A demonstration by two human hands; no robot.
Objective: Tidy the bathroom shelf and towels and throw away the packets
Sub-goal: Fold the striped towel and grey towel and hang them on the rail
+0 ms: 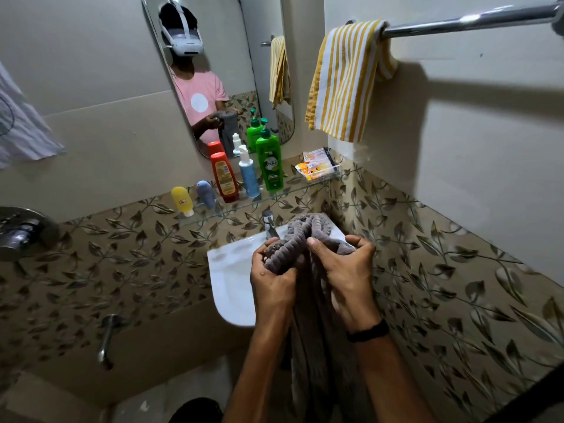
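Observation:
A grey ribbed towel (300,236) is bunched over the white sink (229,282), its length hanging down between my arms. My left hand (270,277) grips its left fold and my right hand (348,270) grips its right fold. A yellow-and-white striped towel (345,80) hangs on the chrome rail (470,21) at the upper right. The glass shelf (283,193) carries a yellow tube (182,200), a grey-blue tube (206,193), a red bottle (225,177), a white-blue pump bottle (248,174) and a green pump bottle (269,163). Orange and white packets (317,166) lie at its right end.
A mirror (213,71) above the shelf reflects a person wearing a headset. The sink tap (269,222) stands behind the grey towel. A shower mixer (18,233) and a spout (106,340) are on the left wall. A pale cloth (21,123) hangs at the far left.

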